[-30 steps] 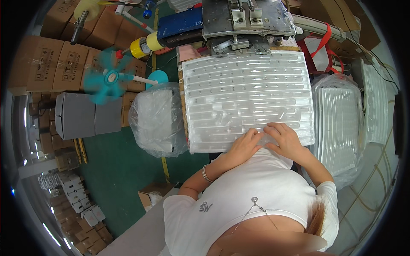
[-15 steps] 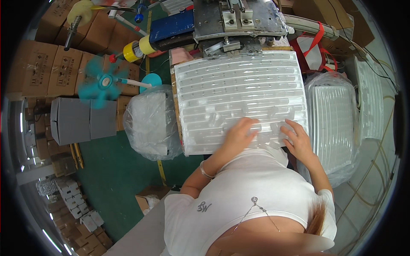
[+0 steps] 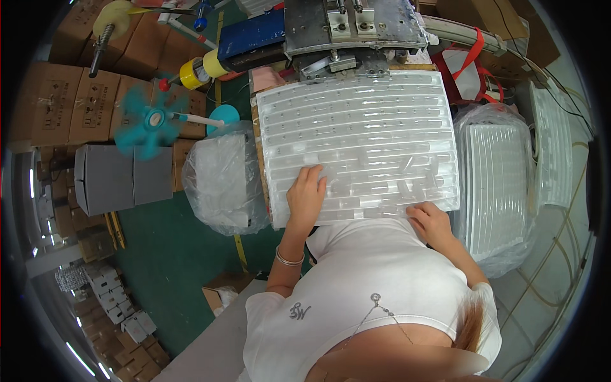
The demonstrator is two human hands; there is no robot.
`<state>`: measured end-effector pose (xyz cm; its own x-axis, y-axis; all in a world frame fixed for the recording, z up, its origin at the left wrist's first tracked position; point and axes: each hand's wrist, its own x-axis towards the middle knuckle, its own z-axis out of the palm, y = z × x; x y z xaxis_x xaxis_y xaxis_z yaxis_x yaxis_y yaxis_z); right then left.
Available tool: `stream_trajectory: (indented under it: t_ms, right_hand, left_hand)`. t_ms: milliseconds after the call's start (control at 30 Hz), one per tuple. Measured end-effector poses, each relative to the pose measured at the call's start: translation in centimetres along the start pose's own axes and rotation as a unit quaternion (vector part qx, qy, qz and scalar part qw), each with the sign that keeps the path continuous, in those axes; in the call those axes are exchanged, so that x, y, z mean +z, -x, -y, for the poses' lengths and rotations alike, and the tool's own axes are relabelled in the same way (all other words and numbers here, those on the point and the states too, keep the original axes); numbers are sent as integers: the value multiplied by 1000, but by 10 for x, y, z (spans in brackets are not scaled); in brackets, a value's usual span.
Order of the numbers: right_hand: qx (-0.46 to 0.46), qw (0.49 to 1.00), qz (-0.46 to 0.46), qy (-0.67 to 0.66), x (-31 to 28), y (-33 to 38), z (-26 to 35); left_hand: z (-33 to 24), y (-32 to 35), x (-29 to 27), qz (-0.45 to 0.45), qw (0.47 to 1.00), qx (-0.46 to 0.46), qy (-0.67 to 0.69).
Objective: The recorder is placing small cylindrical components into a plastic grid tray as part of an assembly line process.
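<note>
We see a white tray in the middle, right in front of the body, with clear bits lying in its long rows. Some loose bits lie crooked on it, near four o'clock from its middle. Our left hand is over the tray between seven and eight o'clock. Its thumb and fingers have a narrow gap, next to a clear bit, but we can't tell if they pinch it. Our right hand is at the near edge, between four and five o'clock. Its fingers are curled in by the clear bits, and we can't tell if they hold one. At twelve o'clock, just past the tray, is a metal machine. Wrapped stacks sit near nine o'clock and past three. A blue fan is farther out, just past nine, its blades blurry.
</note>
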<state>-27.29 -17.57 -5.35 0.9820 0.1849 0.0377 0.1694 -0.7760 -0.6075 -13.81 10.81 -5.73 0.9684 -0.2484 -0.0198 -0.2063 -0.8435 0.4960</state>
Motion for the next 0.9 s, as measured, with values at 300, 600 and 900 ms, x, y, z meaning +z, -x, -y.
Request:
stream_trajectory:
  t_ms: [300, 600, 900]
  right_hand:
    - [66, 989, 18, -135, -12, -16, 0]
    - [-138, 988, -47, 48, 21, -138, 11]
    - [-197, 980, -12, 1, 30, -160, 14]
  left_hand:
    - [-39, 23, 10, 10, 981, 107, 163]
    - [-46, 23, 52, 136, 953, 266, 46]
    - [-30, 15, 13, 5, 988, 109, 107]
